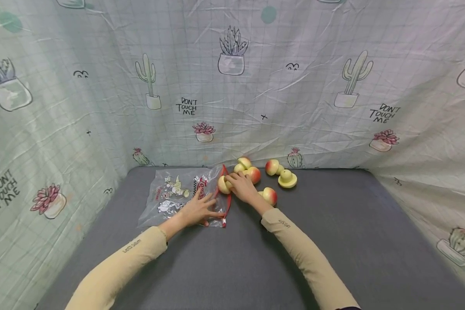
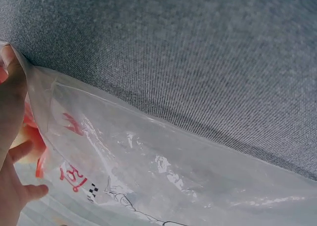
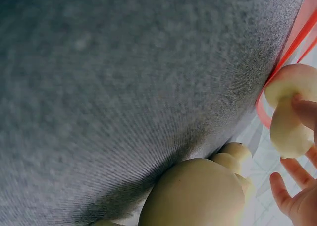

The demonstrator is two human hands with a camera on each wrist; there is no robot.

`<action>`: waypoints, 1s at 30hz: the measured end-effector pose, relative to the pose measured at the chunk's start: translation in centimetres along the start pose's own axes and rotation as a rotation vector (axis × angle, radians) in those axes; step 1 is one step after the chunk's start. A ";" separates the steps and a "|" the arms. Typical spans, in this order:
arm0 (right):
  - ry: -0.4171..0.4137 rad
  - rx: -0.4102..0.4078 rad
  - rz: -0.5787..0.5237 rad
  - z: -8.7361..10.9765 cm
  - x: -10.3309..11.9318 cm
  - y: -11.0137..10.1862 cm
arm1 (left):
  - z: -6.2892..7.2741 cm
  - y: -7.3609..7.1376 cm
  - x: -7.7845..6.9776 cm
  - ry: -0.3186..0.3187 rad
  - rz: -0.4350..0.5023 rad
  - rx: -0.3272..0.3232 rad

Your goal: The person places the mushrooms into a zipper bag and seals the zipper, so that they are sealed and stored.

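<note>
A clear plastic bag (image 1: 151, 209) with cartoon prints and a red-edged mouth lies flat on the left of the table. My left hand (image 1: 197, 210) rests at its mouth with fingers spread; in the left wrist view, bag film covers part of the thumb side. My right hand (image 1: 243, 187) pinches a toy mushroom (image 3: 290, 129) by its pale stem, at the red edge of the bag. Beside and behind that hand lie several more toy mushrooms, pale yellow with reddish caps, among them one (image 1: 270, 196) near the right wrist.
Farther right, a mushroom on its side (image 1: 272, 167) and one standing cap-down (image 1: 287, 178) lie near the back edge. The grey table (image 1: 333, 241) meets a patterned cloth (image 1: 263, 94) that rises at the back and sides.
</note>
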State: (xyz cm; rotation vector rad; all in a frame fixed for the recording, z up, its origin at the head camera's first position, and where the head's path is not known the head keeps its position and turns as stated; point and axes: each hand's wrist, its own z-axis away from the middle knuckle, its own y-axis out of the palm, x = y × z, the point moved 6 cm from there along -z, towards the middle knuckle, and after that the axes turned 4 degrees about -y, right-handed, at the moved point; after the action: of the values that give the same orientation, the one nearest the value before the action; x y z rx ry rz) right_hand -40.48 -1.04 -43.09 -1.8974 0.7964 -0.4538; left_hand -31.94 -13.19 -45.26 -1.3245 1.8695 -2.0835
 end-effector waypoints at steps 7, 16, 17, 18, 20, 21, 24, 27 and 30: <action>0.004 0.001 -0.024 0.3 -0.2 -0.2 | 0.2 0.1 0.2 -0.036 -0.053 -0.014; 0.014 0.017 -0.036 0.3 -0.2 -0.2 | 0.5 0.3 1.1 -0.003 0.056 -0.019; 0.014 0.015 -0.034 0.3 -0.2 -0.2 | 0.5 0.4 1.3 0.000 0.085 -0.022; 0.016 0.014 -0.029 0.3 -0.2 -0.2 | 0.5 0.4 1.4 0.000 0.103 -0.028; 0.016 0.011 -0.024 0.3 -0.2 -0.1 | 0.4 0.5 1.5 -0.001 0.123 -0.033; 0.016 0.008 -0.022 0.3 -0.2 0.0 | 0.4 0.5 1.6 -0.004 0.127 -0.037; 0.017 0.008 -0.024 0.3 -0.2 0.0 | 0.3 0.6 1.7 -0.017 0.108 -0.039; 0.023 0.018 -0.035 0.3 -0.3 0.1 | 0.3 0.8 1.6 -0.033 0.061 -0.026; 0.038 0.030 -0.044 0.4 -0.4 0.2 | 0.2 0.8 1.5 -0.043 0.001 -0.028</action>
State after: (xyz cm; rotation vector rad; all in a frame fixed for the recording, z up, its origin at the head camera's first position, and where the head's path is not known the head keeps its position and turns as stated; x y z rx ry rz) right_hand -40.60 -0.51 -43.43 -1.8860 0.7697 -0.5271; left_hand -33.17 -14.41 -45.10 -1.3625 1.8883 -2.0188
